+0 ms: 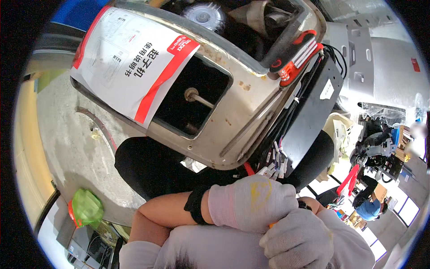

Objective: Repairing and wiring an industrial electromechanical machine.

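Note:
Both hands, in whitish knit gloves, are closed and pressed together in front of my chest. My left hand (253,201) has a yellow mark on the glove's back and a black band at the wrist. My right hand (297,240) sits just below and right of it, fingers curled in. A small orange bit (272,224) peeks out between them; the rest of that thing is hidden. Before me stands a worn beige metal housing (226,101) with a rectangular opening. On it lie a white-and-red printed sheet (130,62) and a red-and-black folding hex key set (295,58).
A dark flat panel (313,116) with cables and white connectors (278,163) leans at the housing's right. A curved strip (96,121) and a green plastic bag (87,207) lie on the floor at left. Another person (369,208) bends down far right.

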{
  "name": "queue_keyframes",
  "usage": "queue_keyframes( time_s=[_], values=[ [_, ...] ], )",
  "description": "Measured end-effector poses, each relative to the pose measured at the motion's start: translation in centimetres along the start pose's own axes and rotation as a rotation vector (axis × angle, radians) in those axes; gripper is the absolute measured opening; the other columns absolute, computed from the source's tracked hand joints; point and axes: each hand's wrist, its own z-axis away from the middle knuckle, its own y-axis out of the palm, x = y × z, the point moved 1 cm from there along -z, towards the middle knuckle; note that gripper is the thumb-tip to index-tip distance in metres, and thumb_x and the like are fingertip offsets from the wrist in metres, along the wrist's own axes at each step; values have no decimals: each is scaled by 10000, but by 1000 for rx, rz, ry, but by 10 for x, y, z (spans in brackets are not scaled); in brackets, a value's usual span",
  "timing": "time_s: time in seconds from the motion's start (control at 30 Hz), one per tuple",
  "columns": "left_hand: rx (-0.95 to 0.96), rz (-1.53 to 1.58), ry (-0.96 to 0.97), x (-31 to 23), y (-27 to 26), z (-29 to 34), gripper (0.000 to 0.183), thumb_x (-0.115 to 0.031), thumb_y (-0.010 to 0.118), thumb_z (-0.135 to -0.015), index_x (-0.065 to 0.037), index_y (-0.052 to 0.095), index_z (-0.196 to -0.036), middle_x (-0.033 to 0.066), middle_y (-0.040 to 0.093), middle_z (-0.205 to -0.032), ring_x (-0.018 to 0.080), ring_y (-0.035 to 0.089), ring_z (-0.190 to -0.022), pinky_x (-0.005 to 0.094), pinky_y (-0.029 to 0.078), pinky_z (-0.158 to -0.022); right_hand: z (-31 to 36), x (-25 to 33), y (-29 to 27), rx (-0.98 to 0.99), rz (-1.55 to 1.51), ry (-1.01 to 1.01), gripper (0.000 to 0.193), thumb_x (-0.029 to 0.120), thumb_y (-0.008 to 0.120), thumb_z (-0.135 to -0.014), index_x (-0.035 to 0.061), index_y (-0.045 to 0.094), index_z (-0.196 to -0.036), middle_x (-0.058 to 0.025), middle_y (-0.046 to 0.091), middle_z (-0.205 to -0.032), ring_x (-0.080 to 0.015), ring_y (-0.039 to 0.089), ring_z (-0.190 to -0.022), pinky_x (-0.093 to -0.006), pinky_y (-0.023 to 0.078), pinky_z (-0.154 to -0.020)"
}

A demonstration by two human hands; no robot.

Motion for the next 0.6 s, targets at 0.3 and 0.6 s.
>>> queue_keyframes(
  time_s=[0.3,0.6],
  values=[
    [-125,32,-36,-1,5,2,277,-257,632,-778,-55,544,-945,118,530,-909,298,617,-807,389,513,-646,-13,-8,-11,200,-292,85,135,45,653,-784,22,575,-676,-42,496,-612,-143,462,-461,-266,312,-396],
    [-200,-80,-2,-1,12,1,284,-257,640,-759,-61,559,-947,108,529,-901,283,612,-815,382,502,-639,-2,-13,-3,111,-167,-26,283,293,678,-813,73,591,-657,-23,539,-572,-163,508,-444,-290,379,-416]
  ],
)
